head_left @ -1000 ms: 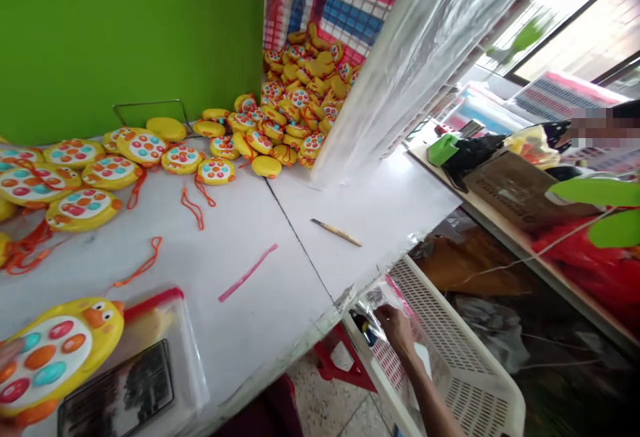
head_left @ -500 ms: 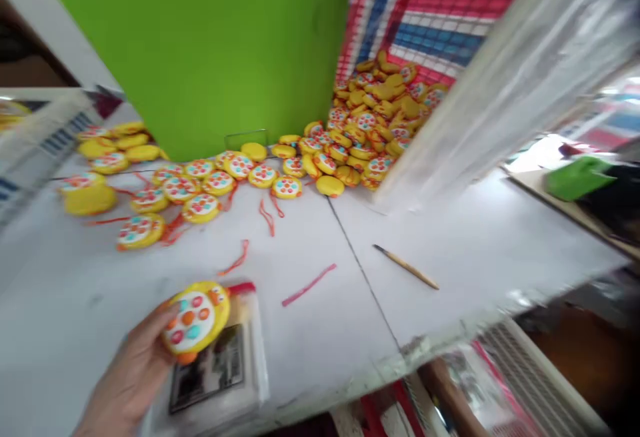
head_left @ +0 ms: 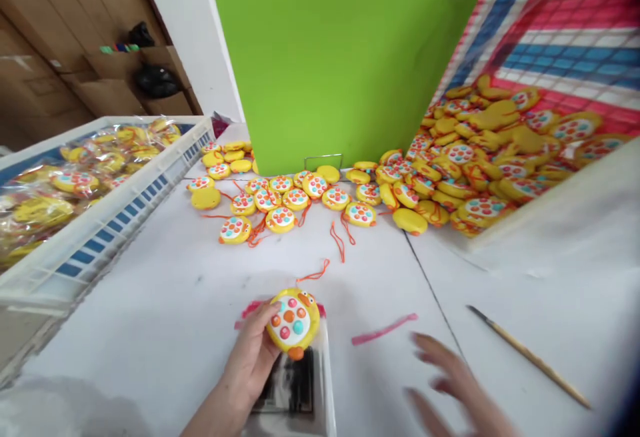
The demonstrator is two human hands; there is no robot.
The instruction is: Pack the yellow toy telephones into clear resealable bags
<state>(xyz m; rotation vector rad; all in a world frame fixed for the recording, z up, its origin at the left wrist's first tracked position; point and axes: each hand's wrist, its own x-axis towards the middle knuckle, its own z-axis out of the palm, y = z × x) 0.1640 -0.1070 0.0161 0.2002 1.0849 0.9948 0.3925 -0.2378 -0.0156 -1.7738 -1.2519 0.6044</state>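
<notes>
My left hand (head_left: pixel 253 353) grips a round yellow duck-faced toy (head_left: pixel 293 320) with a white face of coloured buttons and an orange cord loop. The toy is held just above a white tray (head_left: pixel 327 383) with a dark picture-like panel (head_left: pixel 287 383) in it. My right hand (head_left: pixel 450 383), blurred by motion, holds nothing and has its fingers apart over the tabletop. Close to its fingertips lies a pink strip (head_left: pixel 384 329). A thin wooden brush-like tool (head_left: pixel 530 355) with a dark tip rests to its right.
Similar toys (head_left: pixel 281 219) lie in a loose row along the green panel (head_left: pixel 340 57). A heap of them (head_left: pixel 465 157) spills from the striped bag (head_left: pixel 575 57) at right. At left, a white crate (head_left: pixel 150 203) holds bagged toys; cardboard boxes (head_left: pixel 40 90) stand behind.
The view has swung left, bringing the crate into sight. My right hand has risen from below the table edge to above the tabletop. My left hand still holds the toy.
</notes>
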